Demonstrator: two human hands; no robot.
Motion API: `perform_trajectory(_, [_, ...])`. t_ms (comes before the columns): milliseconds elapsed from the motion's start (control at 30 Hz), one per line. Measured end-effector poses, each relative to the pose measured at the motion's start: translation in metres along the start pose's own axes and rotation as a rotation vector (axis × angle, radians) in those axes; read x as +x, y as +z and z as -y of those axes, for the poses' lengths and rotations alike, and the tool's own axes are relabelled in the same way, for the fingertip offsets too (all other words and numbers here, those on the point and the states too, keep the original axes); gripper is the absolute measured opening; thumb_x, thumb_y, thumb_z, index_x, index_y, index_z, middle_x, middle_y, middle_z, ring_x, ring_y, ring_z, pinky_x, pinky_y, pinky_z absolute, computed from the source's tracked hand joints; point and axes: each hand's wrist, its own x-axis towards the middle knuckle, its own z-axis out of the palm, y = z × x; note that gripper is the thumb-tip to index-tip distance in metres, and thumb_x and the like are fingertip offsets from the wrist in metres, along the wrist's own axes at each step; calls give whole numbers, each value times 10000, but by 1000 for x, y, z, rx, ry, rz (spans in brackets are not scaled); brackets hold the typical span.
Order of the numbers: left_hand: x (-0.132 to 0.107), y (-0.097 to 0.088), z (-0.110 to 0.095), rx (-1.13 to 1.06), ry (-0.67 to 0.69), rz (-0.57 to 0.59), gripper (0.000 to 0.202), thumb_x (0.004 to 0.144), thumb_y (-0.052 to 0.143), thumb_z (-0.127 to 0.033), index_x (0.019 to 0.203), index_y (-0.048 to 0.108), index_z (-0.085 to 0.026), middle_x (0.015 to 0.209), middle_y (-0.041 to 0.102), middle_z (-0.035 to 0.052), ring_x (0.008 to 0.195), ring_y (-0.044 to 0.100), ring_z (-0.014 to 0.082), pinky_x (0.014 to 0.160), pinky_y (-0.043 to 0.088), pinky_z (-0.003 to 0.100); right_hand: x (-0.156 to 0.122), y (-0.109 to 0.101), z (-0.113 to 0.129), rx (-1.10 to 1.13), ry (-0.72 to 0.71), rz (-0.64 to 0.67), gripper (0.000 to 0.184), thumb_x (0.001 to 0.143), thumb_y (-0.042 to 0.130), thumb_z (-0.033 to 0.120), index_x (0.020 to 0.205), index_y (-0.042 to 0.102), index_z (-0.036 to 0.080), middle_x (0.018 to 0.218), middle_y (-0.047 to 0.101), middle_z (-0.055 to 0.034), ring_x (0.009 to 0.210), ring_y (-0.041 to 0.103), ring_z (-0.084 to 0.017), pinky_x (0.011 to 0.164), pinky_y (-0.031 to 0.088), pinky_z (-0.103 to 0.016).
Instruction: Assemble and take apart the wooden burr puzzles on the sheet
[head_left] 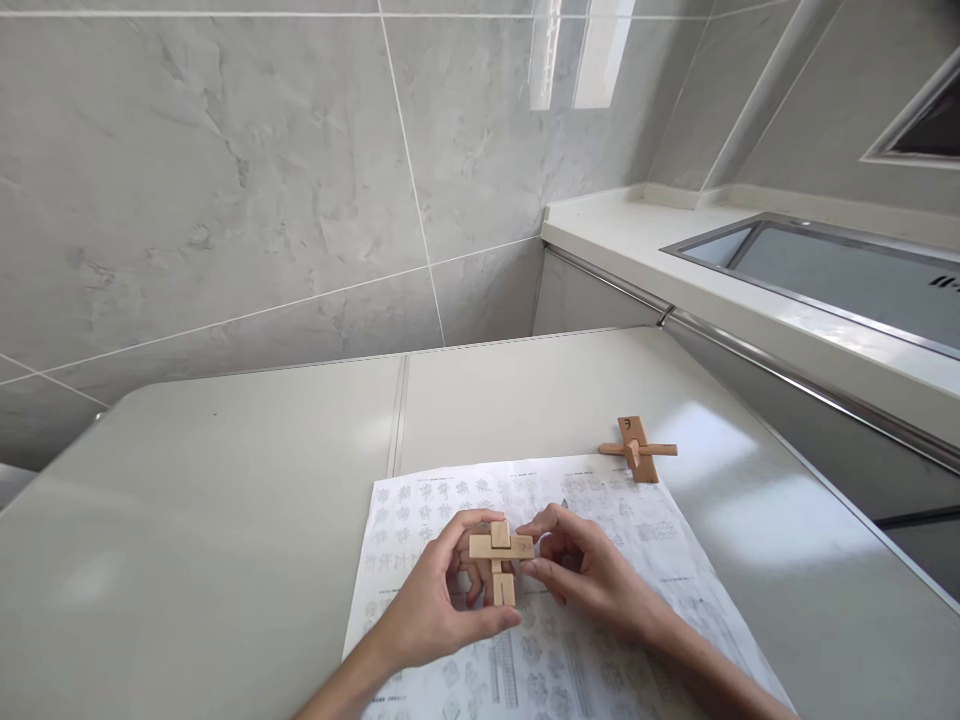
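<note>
A light wooden interlocking puzzle (pixel 501 546), made of crossed notched bars, is held above a printed sheet. My left hand (pixel 442 585) grips it from the left, with the thumb at its lower end and a finger at its top. My right hand (pixel 574 560) pinches the right end of its crossbar between thumb and forefinger, the other fingers curled in. A faint mark shows on that bar. Below both hands lies the white sheet (pixel 442 490), covered in small drawings of puzzle shapes and lines of print.
A second, darker wooden cross-shaped puzzle (pixel 637 450) rests past the sheet's upper right corner. The pale table (pixel 225 520) has a seam across it. Behind stands a grey tiled wall (pixel 225 180); at right runs a white counter (pixel 607 225) with a glass-topped inset panel (pixel 825 270).
</note>
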Motion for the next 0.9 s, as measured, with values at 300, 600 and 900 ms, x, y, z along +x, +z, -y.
perform_trajectory(300, [0, 0, 0, -20, 10, 4, 726, 806, 923, -417, 1392, 511, -298, 1072, 638, 45, 837, 604, 178, 724, 491, 299, 0, 1, 3, -5, -1, -5, 229, 982, 722, 428, 1018, 627, 222, 605, 553, 81, 542, 481, -122, 561, 355, -277])
perform_trajectory(600, [-1, -1, 1, -31, -7, -7, 719, 815, 923, -382, 1399, 509, -306, 1086, 657, 41, 852, 612, 176, 712, 477, 281, 2, 2, 6, -10, 11, -11, 271, 980, 720, 483, 1057, 640, 235, 675, 584, 57, 562, 503, -132, 563, 377, -281])
perform_trajectory(900, [6, -4, 1, -250, 53, -198, 731, 842, 907, -427, 1411, 478, -264, 1089, 716, 69, 973, 697, 234, 823, 534, 336, 3, 7, -5, -276, -83, -130, 90, 999, 662, 312, 1064, 644, 253, 761, 621, 15, 626, 552, -159, 567, 434, -287])
